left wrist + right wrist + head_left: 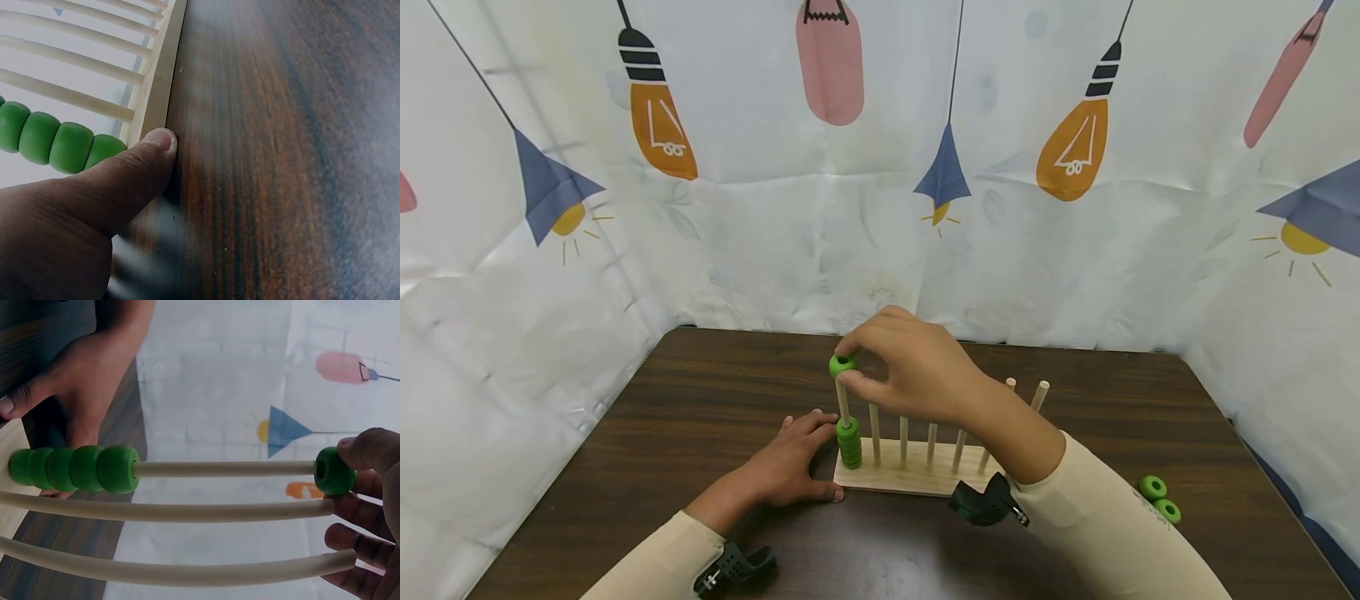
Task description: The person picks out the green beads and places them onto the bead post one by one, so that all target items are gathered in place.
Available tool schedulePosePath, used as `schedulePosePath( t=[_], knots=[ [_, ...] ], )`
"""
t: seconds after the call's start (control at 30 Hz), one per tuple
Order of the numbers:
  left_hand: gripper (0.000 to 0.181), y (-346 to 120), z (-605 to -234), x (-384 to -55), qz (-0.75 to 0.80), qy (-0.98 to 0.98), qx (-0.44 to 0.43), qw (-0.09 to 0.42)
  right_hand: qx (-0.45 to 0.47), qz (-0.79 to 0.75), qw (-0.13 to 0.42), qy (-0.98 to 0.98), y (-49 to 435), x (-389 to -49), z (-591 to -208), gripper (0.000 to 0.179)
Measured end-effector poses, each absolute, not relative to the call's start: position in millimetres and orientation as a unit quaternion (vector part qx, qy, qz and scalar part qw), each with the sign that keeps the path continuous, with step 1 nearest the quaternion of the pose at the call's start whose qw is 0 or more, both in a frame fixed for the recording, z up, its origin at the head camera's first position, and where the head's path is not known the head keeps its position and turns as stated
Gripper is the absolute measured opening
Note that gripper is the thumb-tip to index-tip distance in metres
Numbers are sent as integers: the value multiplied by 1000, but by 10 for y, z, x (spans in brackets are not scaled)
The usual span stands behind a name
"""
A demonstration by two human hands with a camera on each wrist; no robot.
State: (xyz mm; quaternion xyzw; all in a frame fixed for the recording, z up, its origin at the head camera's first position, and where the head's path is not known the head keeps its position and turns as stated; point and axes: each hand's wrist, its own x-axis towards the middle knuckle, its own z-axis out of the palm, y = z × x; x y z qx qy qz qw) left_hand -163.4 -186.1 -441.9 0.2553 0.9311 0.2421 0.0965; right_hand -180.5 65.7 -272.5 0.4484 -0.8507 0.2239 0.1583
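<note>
A wooden peg stand with a row of upright pegs sits on the table. Several green beads are stacked at the bottom of its leftmost peg. My right hand pinches another green bead between thumb and fingers at the top of that same peg, its hole lined up with the peg tip. My left hand holds the stand's left end, the thumb against the front edge of the base and the fingers reaching round behind the stack.
Two loose green beads lie on the dark wooden table to the right, beyond my right sleeve. The other pegs of the stand carry no beads where they show. A white patterned curtain hangs behind the table.
</note>
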Motion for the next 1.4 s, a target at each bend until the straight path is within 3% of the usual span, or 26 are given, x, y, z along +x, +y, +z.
schedulePosePath(
  t=[0.67, 1.2, 1.4],
  knots=[
    [88, -1860, -4417, -1646, 233, 932, 265, 84, 428, 199, 138, -871, 678, -1820, -2715, 22],
    [88, -1844, -4429, -1645, 229, 936, 257, 81, 383, 193, 228, -874, 1589, -1810, -2732, 19],
    [88, -1848, -4432, -1651, 227, 937, 252, 87, 349, 181, 230, -890, 1920, -1769, -2781, 18]
  ],
)
